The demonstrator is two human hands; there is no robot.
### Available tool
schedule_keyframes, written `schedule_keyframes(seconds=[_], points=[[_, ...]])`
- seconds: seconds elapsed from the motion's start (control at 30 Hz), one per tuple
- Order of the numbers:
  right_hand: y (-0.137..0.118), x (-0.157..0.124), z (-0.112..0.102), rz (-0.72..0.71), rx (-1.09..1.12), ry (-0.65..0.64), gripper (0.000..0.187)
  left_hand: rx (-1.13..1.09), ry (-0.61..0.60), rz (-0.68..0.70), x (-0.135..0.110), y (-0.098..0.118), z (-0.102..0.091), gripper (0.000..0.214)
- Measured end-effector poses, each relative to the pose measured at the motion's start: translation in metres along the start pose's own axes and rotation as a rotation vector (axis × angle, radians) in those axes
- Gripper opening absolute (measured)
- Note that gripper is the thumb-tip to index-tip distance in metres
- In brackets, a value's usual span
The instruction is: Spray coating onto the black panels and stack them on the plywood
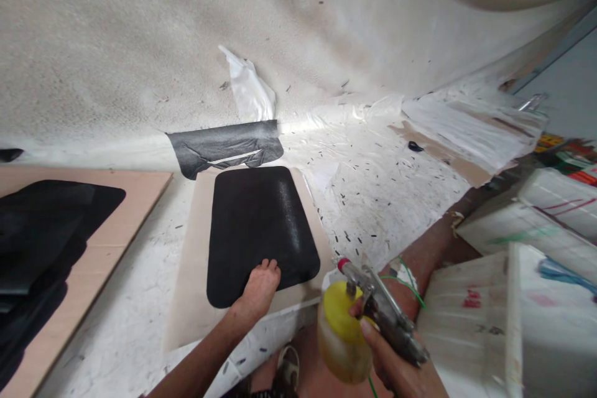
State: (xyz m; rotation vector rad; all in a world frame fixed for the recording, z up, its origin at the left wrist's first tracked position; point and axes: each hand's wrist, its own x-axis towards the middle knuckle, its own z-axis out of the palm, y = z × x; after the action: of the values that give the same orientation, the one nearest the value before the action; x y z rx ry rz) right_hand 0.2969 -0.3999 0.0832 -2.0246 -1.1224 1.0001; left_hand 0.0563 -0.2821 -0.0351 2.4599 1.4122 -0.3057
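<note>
A black sheet with rounded corners (256, 224) lies flat on beige board (191, 280), with a shiny speckled streak down its right side. My left hand (263, 286) reaches over its near edge, fingers bent and close together on the sheet; the thumb is hard to make out. Off the sheet's lower right corner, my right hand (387, 354) grips a metal spray gun (380, 305). Its red-tipped nozzle points up and left. Below the gun hangs a cup with a yellow lid (342, 311) and amber liquid inside.
Stacked black sheets (41, 236) lie on a cardboard panel (135, 205) at left. A grey scrap (228, 143) is behind the board, before a stained hanging cover (186, 25). White crates (471, 317) stand at right. A green hose (413, 277) and a shoe (288, 364) show below.
</note>
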Motion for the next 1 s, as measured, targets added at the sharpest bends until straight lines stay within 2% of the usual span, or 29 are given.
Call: schedule_keyframes(seconds=[0.2, 0.3, 0.4, 0.53, 0.63, 0.77, 0.87, 1.0], points=[[-0.019, 0.007, 0.004, 0.050, 0.055, -0.020, 0.042, 0.030, -0.066, 0.176, 0.006, -0.007, -0.002, 0.039], [-0.027, 0.010, 0.008, 0.026, 0.066, -0.001, 0.042, -0.217, -0.077, 0.107, 0.015, -0.016, -0.008, 0.031], [-0.036, 0.012, 0.012, -0.023, 0.178, -0.010, 0.033, -0.482, -0.117, -0.011, 0.030, -0.035, -0.017, 0.023], [-0.048, 0.013, 0.020, -0.063, 0.262, -0.051, 0.030, -0.710, -0.231, -0.032, 0.050, -0.065, -0.025, 0.016], [-0.053, 0.015, 0.025, -0.079, 0.283, -0.106, 0.031, -0.888, -0.321, -0.033, 0.059, -0.079, -0.025, 0.012], [-0.047, 0.020, 0.032, -0.067, 0.196, -0.164, 0.042, -1.092, -0.406, -0.056, 0.065, -0.086, -0.026, 0.008], [-0.036, 0.024, 0.037, -0.020, 0.088, -0.182, 0.048, -1.151, -0.436, -0.060, 0.068, -0.088, -0.027, 0.007], [-0.022, 0.029, 0.042, 0.046, 0.056, -0.047, 0.058, -1.100, -0.436, -0.018, 0.070, -0.084, -0.024, 0.004]])
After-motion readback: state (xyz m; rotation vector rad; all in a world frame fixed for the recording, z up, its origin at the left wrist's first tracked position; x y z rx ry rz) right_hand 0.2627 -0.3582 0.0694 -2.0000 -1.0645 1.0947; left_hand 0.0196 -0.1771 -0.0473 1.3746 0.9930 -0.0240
